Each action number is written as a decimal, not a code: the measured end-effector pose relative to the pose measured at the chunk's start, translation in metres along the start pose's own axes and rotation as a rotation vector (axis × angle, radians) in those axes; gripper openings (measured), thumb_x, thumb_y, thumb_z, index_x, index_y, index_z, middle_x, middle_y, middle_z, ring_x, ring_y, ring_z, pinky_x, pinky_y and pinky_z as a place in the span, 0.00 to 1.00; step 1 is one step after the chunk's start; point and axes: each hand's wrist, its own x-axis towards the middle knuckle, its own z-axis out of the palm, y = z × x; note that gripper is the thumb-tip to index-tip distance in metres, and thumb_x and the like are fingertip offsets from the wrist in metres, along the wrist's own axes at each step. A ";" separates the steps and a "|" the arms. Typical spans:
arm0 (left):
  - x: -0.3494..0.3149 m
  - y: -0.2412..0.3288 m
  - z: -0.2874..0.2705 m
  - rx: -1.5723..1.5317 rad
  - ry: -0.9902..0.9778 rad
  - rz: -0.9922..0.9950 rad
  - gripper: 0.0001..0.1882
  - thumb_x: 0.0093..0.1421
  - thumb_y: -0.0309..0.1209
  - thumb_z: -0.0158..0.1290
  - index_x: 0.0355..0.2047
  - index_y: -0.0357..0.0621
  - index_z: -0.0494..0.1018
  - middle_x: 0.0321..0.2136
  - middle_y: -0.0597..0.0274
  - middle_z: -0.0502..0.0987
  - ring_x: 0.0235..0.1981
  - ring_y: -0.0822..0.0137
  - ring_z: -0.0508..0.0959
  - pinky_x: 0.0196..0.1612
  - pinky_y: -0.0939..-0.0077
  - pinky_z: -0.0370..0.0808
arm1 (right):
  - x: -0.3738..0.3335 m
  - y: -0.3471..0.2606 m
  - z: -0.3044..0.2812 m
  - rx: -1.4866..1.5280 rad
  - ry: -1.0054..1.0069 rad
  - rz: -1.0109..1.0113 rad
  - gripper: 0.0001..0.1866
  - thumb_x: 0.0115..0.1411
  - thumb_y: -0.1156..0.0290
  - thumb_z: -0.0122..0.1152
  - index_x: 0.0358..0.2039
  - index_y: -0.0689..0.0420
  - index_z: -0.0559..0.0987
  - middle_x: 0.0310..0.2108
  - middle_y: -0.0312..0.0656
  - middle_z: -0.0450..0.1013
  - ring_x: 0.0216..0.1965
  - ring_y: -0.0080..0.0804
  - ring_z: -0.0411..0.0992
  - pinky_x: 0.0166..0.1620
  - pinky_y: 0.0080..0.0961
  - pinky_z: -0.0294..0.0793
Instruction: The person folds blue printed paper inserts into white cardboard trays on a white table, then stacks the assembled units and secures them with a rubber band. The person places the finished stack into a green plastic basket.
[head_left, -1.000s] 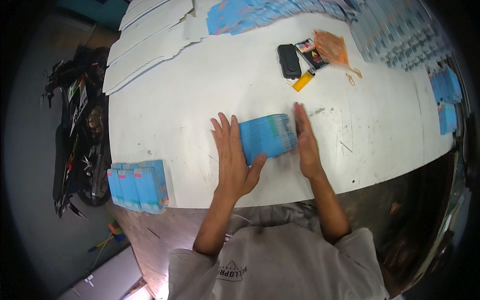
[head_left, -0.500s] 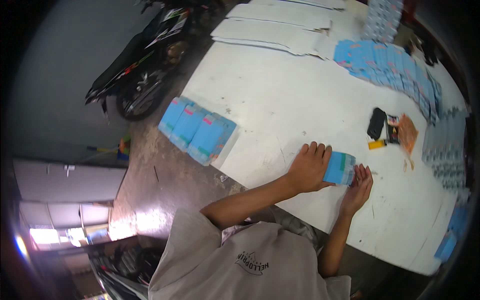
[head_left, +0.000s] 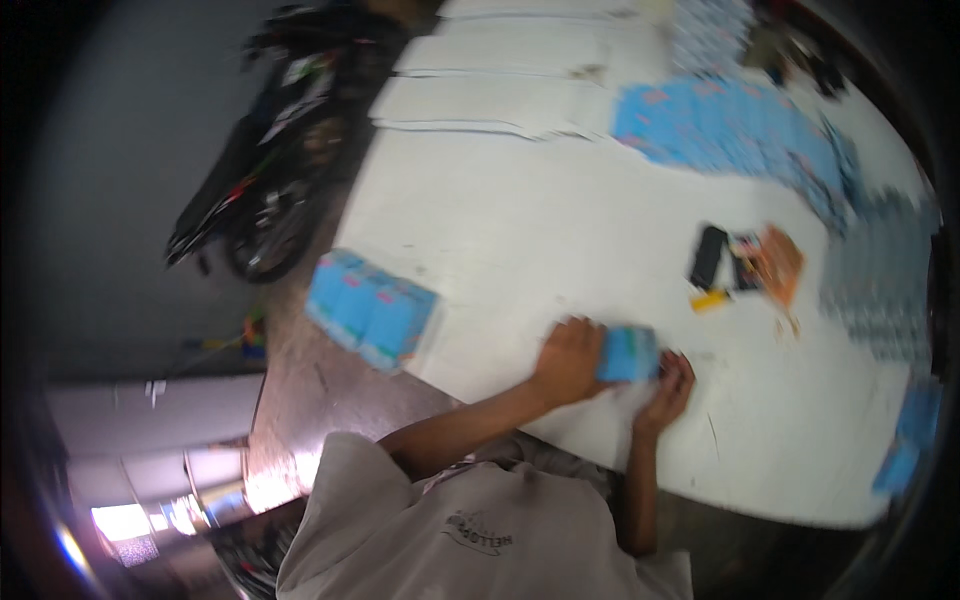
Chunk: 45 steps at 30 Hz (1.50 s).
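Note:
A blue packet (head_left: 628, 354) with a green band lies on the white table (head_left: 480, 230) near its front edge. My left hand (head_left: 570, 362) is closed round its left end, fingers over the top and thumb along the near side. At the opposite end, my right hand (head_left: 668, 390) has its curled fingers against the packet's short edge. Motion blurs the picture, so the packet's print and the fingertips are unclear. Over at the table's left edge, several similar blue packets (head_left: 372, 310) overlap in a row.
Right of centre are a black case (head_left: 708, 257), a yellow lighter-like item (head_left: 709, 301) and an orange bag (head_left: 780, 265). Blue pieces (head_left: 720, 125) fan out behind them, with grey stacks (head_left: 878, 275) at right. White sheets (head_left: 490, 105) lie far left; a motorcycle (head_left: 265, 190) stands beyond.
The view has shifted, so the table's things appear further left and most sit lower. Both hands keep their places at the packet's two ends.

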 end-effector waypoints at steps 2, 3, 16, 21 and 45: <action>-0.007 0.009 -0.006 0.006 0.056 -0.035 0.53 0.49 0.68 0.67 0.54 0.29 0.71 0.43 0.44 0.74 0.44 0.47 0.75 0.43 0.52 0.71 | -0.003 0.000 -0.006 -0.001 -0.051 -0.072 0.18 0.79 0.65 0.48 0.60 0.65 0.73 0.51 0.48 0.78 0.52 0.34 0.75 0.59 0.34 0.73; -0.007 0.015 -0.018 -0.030 -0.056 -0.139 0.58 0.49 0.67 0.68 0.62 0.27 0.65 0.49 0.40 0.73 0.48 0.44 0.75 0.49 0.49 0.71 | -0.004 -0.003 -0.008 -0.061 -0.029 -0.076 0.18 0.79 0.65 0.48 0.59 0.65 0.74 0.49 0.47 0.78 0.51 0.33 0.75 0.58 0.33 0.73; -0.041 -0.098 -0.099 -0.200 -0.371 0.219 0.51 0.51 0.37 0.71 0.74 0.48 0.60 0.71 0.41 0.62 0.74 0.40 0.59 0.75 0.37 0.53 | -0.057 -0.174 0.081 -1.345 -0.816 -0.304 0.59 0.51 0.50 0.79 0.74 0.66 0.57 0.55 0.57 0.69 0.58 0.57 0.68 0.63 0.61 0.64; -0.123 -0.223 -0.165 -0.329 0.100 -0.235 0.39 0.59 0.38 0.69 0.70 0.49 0.69 0.71 0.39 0.62 0.73 0.37 0.60 0.75 0.38 0.54 | -0.127 -0.132 0.128 -1.211 -0.599 0.183 0.68 0.48 0.45 0.82 0.75 0.69 0.51 0.56 0.63 0.69 0.55 0.62 0.74 0.57 0.52 0.77; -0.157 -0.154 -0.108 -0.315 -0.077 -0.641 0.73 0.44 0.70 0.72 0.73 0.26 0.53 0.49 0.36 0.71 0.48 0.40 0.77 0.51 0.48 0.78 | -0.126 -0.111 0.115 -1.187 -0.103 0.291 0.85 0.36 0.29 0.84 0.73 0.77 0.44 0.63 0.76 0.55 0.62 0.71 0.63 0.61 0.58 0.70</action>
